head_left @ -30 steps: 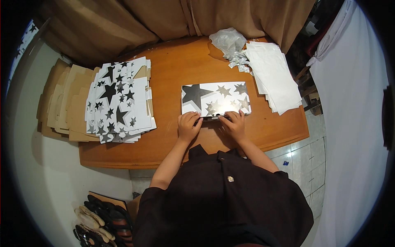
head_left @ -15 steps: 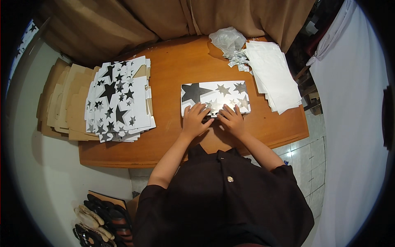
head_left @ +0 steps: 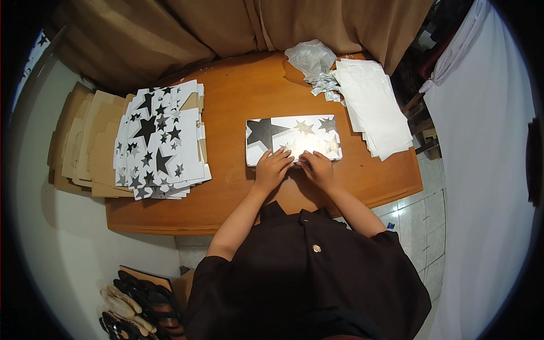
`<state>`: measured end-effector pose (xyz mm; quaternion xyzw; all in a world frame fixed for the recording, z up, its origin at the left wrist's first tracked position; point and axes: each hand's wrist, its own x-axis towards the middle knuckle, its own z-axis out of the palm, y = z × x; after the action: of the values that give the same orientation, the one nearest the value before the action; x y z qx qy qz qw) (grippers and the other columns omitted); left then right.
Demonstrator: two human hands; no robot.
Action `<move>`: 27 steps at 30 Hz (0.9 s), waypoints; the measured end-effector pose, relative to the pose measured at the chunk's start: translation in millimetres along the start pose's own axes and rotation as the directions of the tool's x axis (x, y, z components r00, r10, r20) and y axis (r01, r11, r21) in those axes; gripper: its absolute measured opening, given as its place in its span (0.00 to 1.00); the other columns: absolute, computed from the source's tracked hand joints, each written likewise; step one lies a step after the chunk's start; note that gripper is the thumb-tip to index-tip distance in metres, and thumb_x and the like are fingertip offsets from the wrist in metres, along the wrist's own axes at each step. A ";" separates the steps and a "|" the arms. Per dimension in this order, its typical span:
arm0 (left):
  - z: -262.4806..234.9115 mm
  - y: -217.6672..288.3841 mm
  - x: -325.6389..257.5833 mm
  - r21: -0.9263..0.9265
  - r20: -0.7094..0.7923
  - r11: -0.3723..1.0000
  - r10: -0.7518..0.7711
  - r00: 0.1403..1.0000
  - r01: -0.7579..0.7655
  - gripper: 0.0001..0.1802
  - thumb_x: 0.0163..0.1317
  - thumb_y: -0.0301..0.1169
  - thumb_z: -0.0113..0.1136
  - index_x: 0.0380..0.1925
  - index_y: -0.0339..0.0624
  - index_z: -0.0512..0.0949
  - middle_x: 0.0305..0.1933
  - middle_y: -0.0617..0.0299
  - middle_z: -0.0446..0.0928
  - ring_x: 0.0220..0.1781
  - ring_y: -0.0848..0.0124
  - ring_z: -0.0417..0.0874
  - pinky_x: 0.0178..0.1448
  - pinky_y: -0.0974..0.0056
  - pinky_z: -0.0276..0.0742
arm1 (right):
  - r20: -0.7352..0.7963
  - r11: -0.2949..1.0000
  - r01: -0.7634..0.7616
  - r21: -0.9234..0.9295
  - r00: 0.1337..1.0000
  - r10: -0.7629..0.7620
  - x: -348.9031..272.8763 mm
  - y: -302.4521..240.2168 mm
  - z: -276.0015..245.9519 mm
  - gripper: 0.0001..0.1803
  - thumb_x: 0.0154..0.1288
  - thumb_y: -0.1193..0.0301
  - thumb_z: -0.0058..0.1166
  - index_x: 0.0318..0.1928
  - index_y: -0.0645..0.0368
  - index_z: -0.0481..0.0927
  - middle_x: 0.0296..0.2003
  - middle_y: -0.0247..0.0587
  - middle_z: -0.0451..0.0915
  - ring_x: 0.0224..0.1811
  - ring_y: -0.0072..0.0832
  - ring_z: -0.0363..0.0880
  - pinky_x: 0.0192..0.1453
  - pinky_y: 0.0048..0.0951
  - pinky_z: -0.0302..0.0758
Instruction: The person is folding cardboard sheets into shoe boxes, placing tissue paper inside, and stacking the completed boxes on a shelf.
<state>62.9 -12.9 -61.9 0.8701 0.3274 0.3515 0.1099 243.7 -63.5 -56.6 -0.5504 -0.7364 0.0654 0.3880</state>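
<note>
A white cardboard box (head_left: pixel 290 130) printed with black and grey stars lies closed on the wooden table in front of me. My left hand (head_left: pixel 273 166) rests at its near edge, fingers stretched over the lid and thumb toward the middle of the front. Beside it, my right hand (head_left: pixel 317 169) has its fingers curled in and pressed together on the front rim of the lid. The two thumbs are close to each other there. What the right fingertips grip at the front side is partly hidden by the hands.
Flat star-printed card sheets (head_left: pixel 184 153) are stacked at the left, beside plain brown cardboard pieces (head_left: pixel 105 153). At the back right lie white paper sheets (head_left: pixel 377 107), a clear plastic bag (head_left: pixel 310 56) and small sachets (head_left: pixel 326 85). Shoes (head_left: pixel 136 306) stand at lower left.
My right hand's fingers have drawn in from a spread pose on the lid to a curled one at its front edge. The left hand has shifted slightly toward me. The box stays closed.
</note>
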 end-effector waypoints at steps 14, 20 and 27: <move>-8.2 -15.2 -2.7 0.085 0.056 0.966 0.242 0.969 -0.246 0.10 0.53 0.28 0.61 0.38 0.46 0.80 0.45 0.62 0.81 0.52 0.61 0.79 0.51 0.55 0.71 | 0.134 0.907 -0.407 0.107 0.910 0.392 73.5 27.8 -48.2 0.20 0.55 0.62 0.57 0.47 0.57 0.78 0.41 0.48 0.80 0.44 0.40 0.79 0.48 0.37 0.74; -13.4 -30.1 -1.0 0.040 0.119 0.907 0.412 0.903 -0.419 0.12 0.51 0.25 0.60 0.38 0.45 0.79 0.46 0.65 0.80 0.53 0.63 0.78 0.51 0.58 0.71 | 0.330 0.842 -0.461 -0.281 0.777 0.536 87.4 82.9 -46.0 0.30 0.45 0.57 0.62 0.51 0.56 0.77 0.48 0.45 0.79 0.51 0.41 0.76 0.53 0.35 0.71; -43.4 -19.2 -16.0 -0.050 0.040 0.984 0.175 0.984 -0.173 0.07 0.51 0.27 0.62 0.32 0.45 0.81 0.40 0.62 0.79 0.45 0.63 0.79 0.48 0.60 0.71 | 0.303 0.750 -0.612 -0.252 0.686 0.662 66.7 55.0 -57.2 0.29 0.45 0.51 0.62 0.47 0.53 0.79 0.43 0.43 0.81 0.45 0.37 0.80 0.58 0.40 0.62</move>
<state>15.2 -10.2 -47.0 0.9002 0.2393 0.3481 0.1060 316.1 -3.7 -12.6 -0.7730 -0.5612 0.2511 0.1565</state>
